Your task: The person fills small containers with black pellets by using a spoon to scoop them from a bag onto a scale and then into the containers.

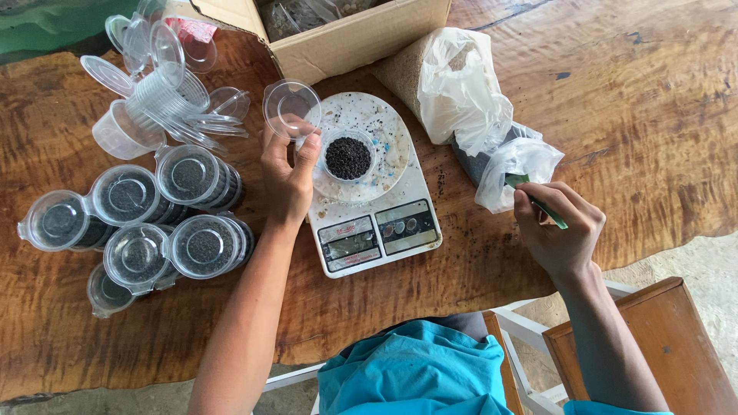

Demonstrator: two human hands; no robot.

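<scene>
A person's left hand (288, 173) grips a small clear cup (347, 156) of black seeds by its hinged lid (291, 107), the cup sitting on a white kitchen scale (377, 207). The right hand (557, 227) pinches a green scoop (538, 201) at the mouth of a plastic bag (515, 165). Filled cups (157, 219) lie at left on the wooden table (653, 115).

A glossy, strongly grained wooden table (653, 123) is seen beneath a white plastic scale (377, 207), whose smooth platter is speckled. On it, a clear plastic cup (348, 156) of matt black granules is set. Left of the scale, shiny transparent lidded cups (154, 223) are laid. Behind it, matt brown cardboard (346, 38) and crinkled thin plastic bags (477, 115) are seen.
</scene>
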